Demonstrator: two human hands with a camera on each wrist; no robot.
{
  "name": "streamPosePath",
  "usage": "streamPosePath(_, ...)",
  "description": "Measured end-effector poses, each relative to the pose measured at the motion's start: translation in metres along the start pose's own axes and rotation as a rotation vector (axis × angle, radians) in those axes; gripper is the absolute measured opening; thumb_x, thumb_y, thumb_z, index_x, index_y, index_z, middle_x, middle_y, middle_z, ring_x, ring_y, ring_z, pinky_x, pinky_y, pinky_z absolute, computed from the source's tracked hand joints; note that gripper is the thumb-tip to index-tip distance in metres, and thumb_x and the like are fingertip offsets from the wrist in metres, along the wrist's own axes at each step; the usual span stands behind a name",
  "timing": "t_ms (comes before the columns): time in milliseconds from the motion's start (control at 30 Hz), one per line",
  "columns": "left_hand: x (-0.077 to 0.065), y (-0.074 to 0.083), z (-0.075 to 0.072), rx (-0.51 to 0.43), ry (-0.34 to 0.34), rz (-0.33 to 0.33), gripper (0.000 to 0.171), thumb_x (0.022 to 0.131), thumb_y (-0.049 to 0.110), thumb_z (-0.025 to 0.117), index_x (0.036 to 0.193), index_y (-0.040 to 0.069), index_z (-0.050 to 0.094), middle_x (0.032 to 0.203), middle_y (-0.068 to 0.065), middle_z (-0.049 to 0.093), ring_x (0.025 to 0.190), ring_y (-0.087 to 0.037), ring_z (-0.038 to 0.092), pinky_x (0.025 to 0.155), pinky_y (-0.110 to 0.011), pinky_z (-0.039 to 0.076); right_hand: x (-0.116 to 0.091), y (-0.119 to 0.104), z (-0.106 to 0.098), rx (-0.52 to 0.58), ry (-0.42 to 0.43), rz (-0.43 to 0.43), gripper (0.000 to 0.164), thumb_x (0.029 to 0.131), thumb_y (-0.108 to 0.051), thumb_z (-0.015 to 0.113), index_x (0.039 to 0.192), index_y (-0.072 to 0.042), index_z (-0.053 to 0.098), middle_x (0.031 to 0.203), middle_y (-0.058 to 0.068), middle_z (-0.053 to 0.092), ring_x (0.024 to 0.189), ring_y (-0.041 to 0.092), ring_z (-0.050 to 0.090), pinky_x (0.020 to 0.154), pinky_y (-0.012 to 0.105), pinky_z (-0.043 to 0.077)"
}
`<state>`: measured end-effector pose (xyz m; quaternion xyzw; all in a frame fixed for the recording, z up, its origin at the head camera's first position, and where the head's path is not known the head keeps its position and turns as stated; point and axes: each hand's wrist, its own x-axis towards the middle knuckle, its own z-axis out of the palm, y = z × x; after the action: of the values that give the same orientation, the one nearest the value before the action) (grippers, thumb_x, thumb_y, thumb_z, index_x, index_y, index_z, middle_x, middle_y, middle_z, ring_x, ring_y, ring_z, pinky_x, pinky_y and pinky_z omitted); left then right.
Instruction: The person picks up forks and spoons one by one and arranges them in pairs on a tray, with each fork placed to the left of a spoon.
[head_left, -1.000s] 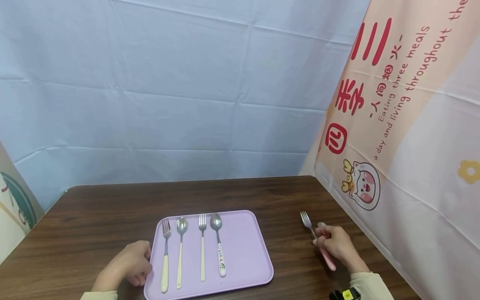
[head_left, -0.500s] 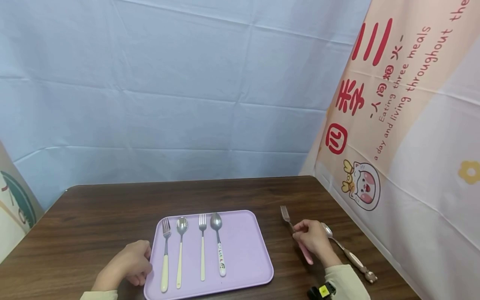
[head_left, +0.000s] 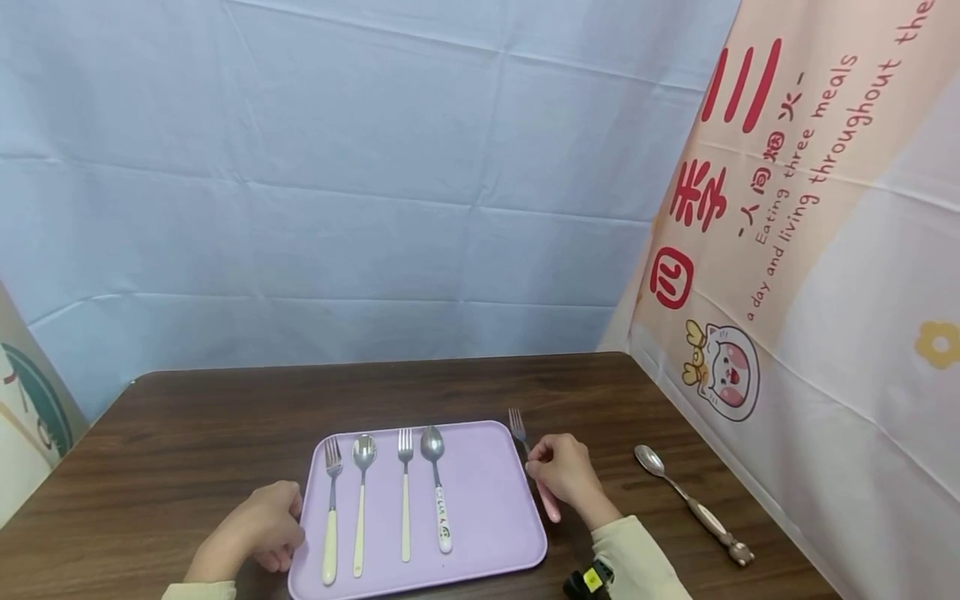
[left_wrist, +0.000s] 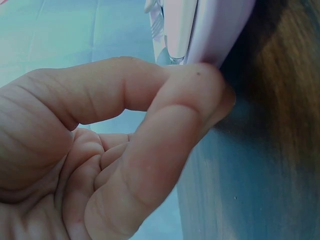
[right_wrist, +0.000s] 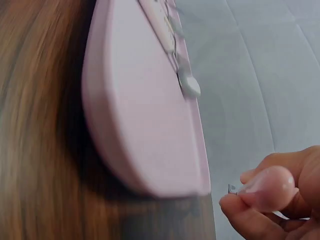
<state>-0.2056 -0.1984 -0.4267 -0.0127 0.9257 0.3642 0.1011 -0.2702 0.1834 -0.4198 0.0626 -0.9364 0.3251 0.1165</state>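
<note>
Pinching a fork point(head_left: 534, 467), right hand point(head_left: 566, 479) hangs at the tray point(head_left: 495, 500) edge; left hand point(head_left: 251, 533) curled, fingertip touching the tray's other side.

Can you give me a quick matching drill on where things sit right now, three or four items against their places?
Items:
1. pink-handled fork
2. bear-handled spoon
3. panda-handled spoon
4. left hand

Places:
A. lying on the bare table, right of the tray
B. resting against the tray's left edge
C. lying in the tray, rightmost of four pieces
D. in the grip of the right hand, at the tray's right edge

Pairs: 1-D, 2-A, 3-C, 4-B
</note>
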Motion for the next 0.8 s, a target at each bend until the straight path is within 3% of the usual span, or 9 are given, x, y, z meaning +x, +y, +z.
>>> streamPosePath(233, 0.0, 0.001, 0.001, 0.009, -0.001, 0.002, 0.021, 0.059, -0.008, 0.055, 0.074, 0.0, 0.044, 0.048, -0.011, 0.053, 0.038, -0.018, 0.054, 0.036, -0.03, 0.052, 0.0, -0.014, 0.015, 0.022, -0.021, -0.064, 0.005, 0.063, -0.008, 0.065, 0.064, -0.011, 0.061, 0.058, -0.004, 0.056, 0.056, 0.01, 0.049, 0.052, 0.028, 0.046)
streamPosePath(500, 0.001, 0.0, 0.001, -0.002, 0.002, -0.002, 0.022, 0.058, -0.008, 0.054, 0.075, 0.0, 0.044, 0.047, -0.011, 0.054, 0.037, -0.018, 0.053, 0.036, -0.03, 0.052, -0.003, -0.026, 0.034, 0.045, -0.091, -0.129, 0.005, 0.064, -0.007, 0.065, 0.064, -0.01, 0.061, 0.057, -0.005, 0.056, 0.054, 0.007, 0.049, 0.051, 0.026, 0.047)
streamPosePath(800, 0.001, 0.0, 0.001, 0.004, 0.0, 0.004, 0.022, 0.058, -0.008, 0.055, 0.075, 0.0, 0.044, 0.047, -0.011, 0.054, 0.038, -0.018, 0.054, 0.036, -0.03, 0.052, -0.007, -0.038, 0.051, 0.031, -0.091, -0.185, 0.011, 0.063, -0.004, 0.066, 0.06, -0.012, 0.059, 0.053, -0.007, 0.054, 0.053, 0.005, 0.047, 0.049, 0.024, 0.046)
